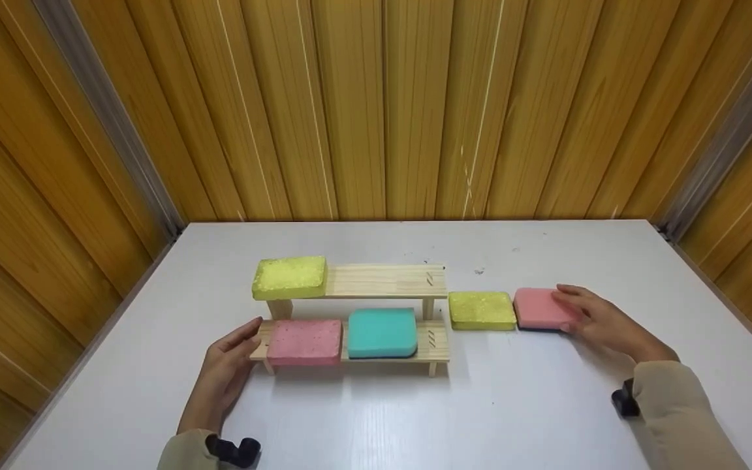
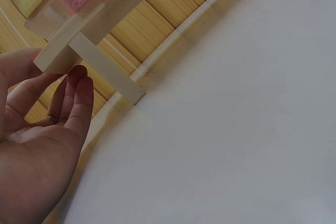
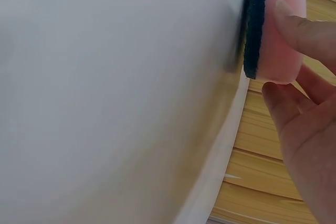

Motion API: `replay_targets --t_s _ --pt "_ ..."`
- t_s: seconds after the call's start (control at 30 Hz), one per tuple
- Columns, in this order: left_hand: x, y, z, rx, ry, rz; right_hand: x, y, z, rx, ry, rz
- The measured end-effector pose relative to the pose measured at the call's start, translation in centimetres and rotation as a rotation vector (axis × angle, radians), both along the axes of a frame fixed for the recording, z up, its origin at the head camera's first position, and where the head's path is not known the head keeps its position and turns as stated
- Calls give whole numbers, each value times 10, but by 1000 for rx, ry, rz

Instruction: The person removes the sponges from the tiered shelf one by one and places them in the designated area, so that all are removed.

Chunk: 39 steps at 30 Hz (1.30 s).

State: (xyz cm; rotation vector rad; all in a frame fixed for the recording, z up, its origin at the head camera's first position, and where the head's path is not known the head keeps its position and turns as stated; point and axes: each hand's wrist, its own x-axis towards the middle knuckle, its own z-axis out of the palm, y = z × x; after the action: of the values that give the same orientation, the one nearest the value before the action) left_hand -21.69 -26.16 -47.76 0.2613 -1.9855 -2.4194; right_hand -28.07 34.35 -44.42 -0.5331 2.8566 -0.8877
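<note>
A small two-tier wooden rack (image 1: 386, 281) stands on the white table. Its lower tier bears a rough pink sponge (image 1: 305, 342) and a teal sponge (image 1: 382, 333); on the upper tier's left end lies a yellow sponge (image 1: 290, 277). My left hand (image 1: 222, 369) grips the lower tier's left end, thumb and fingers around the board (image 2: 58, 56) in the left wrist view. To the rack's right, a second yellow sponge (image 1: 482, 311) lies beside a smooth pink sponge (image 1: 538, 309) with a dark underside. My right hand (image 1: 604, 324) holds that pink sponge (image 3: 283, 35) by its right end.
The white table (image 1: 415, 418) reaches back to a wood-patterned wall (image 1: 408, 111), with similar panels at both sides. Grey metal posts stand at the two back corners. Small dark marks show on the table behind the right-hand yellow sponge.
</note>
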Motion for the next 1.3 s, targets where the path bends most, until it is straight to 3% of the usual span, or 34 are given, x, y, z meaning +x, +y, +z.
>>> replay_targets --t_s 0.47,1.3 --pt "0 0 -1 17 -4 15 1 -1 0 19 50 26" --pt "0 0 0 -3 -14 8 -1 -5 1 12 -29 -49"
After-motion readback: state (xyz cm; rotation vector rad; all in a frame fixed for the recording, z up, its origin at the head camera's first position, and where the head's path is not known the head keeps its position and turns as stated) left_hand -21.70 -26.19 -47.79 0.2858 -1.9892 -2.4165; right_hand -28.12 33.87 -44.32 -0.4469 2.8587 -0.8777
